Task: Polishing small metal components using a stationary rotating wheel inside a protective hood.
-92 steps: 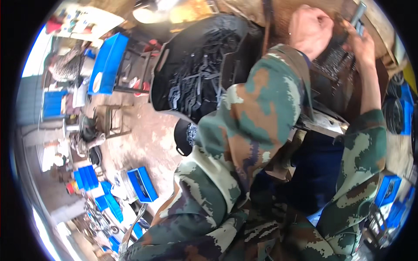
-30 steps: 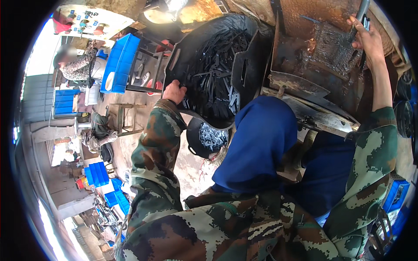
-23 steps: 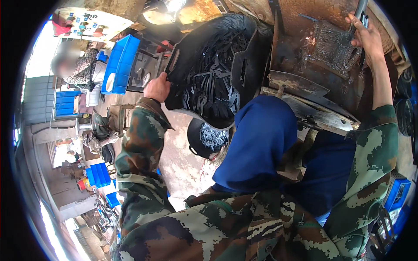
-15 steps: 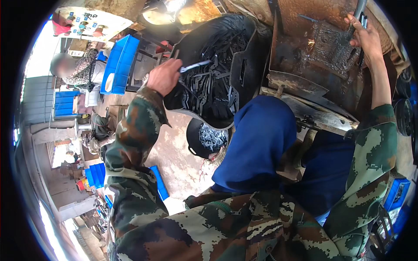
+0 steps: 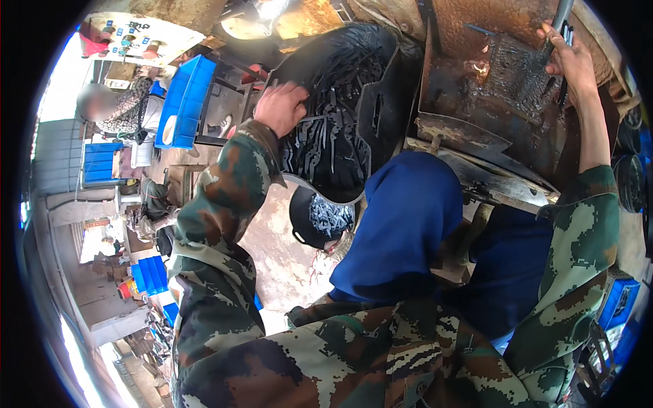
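Metal strips (image 5: 326, 146): dark, thin, heaped in bin (image 5: 381, 61).

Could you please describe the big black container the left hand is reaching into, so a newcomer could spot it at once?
Look left of the rusty machine: the large black bin sits there, heaped with dark metal strips, the left hand at its rim. It dwarfs the small black bowl below.

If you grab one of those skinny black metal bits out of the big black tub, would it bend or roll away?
Probably stiff: the metal pieces look like thin flat dark strips. Being flat, one would likely slide rather than roll. They lie tangled under the left hand, so neighbours may snag and lift too.
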The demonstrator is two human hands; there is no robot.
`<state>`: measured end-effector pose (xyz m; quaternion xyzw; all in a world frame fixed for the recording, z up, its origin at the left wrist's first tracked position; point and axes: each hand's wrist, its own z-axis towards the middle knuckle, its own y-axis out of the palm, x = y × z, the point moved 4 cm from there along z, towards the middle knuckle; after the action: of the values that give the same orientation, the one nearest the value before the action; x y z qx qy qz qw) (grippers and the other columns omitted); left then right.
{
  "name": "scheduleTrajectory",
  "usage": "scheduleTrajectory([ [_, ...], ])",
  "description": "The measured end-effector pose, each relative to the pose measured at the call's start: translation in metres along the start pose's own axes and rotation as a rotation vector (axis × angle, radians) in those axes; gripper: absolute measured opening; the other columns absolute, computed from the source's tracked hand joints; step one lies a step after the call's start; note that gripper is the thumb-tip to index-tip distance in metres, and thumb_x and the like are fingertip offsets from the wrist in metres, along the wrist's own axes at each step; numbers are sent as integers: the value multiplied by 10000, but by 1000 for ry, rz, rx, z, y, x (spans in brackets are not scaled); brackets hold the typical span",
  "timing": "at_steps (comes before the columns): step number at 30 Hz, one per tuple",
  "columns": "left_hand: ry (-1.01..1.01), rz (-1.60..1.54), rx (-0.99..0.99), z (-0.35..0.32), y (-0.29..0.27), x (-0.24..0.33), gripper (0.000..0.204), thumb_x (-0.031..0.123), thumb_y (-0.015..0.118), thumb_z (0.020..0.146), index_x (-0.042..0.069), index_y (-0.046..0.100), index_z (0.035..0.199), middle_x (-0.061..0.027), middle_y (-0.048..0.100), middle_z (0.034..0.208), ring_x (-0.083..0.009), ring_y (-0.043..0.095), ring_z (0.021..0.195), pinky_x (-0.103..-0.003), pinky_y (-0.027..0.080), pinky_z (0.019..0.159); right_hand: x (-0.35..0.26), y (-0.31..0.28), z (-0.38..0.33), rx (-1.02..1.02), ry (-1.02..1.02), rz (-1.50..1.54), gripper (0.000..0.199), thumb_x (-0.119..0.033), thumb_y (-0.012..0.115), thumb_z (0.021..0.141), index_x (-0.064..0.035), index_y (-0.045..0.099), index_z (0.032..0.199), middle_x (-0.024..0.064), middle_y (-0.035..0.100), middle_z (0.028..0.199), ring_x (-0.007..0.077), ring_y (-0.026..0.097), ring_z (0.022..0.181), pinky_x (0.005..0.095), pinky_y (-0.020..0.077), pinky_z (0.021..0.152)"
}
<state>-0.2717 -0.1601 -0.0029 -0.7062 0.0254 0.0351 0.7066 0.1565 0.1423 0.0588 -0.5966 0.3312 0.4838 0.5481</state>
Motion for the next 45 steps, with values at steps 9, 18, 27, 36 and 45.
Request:
scheduleTrajectory([
  [9,-671,-264,-127,-58,90,-18,347,372,695,759,68,704,926,-184,707,965,-375,672,949,-449,533,838,13,1,15,-12,-19,-43,379,-288,576,978,-100,587,1307,-56,694,1055,3,369,568,186,451,528],
  [18,-802,-411,-26,-75,110,-49,310,274,732,771,6,645,899,-151,680,734,-242,694,650,-357,543,638,5,8,9,1,-34,-19,378,-295,575,978,-97,596,1299,-52,692,1007,5,371,566,193,458,529],
  [27,-693,-862,536,-85,31,-67,119,16,662,813,26,600,914,-63,665,727,-124,626,630,-265,493,601,3,6,-2,-6,-7,41,367,-270,562,984,-87,594,1300,-64,668,873,3,350,530,197,456,521],
  [36,-397,-1631,882,-18,-60,1,79,54,579,970,64,555,1045,-83,621,853,-133,554,603,-278,509,603,20,2,17,5,-18,17,376,-307,598,972,-92,600,1280,-39,680,914,0,357,534,202,453,522],
  [45,-59,-1637,401,113,-99,154,186,67,540,981,60,597,1158,-65,666,892,-72,481,529,-199,383,476,2,3,2,73,-63,136,317,-268,688,897,-42,624,1110,64,666,932,136,629,674,276,517,432],
])
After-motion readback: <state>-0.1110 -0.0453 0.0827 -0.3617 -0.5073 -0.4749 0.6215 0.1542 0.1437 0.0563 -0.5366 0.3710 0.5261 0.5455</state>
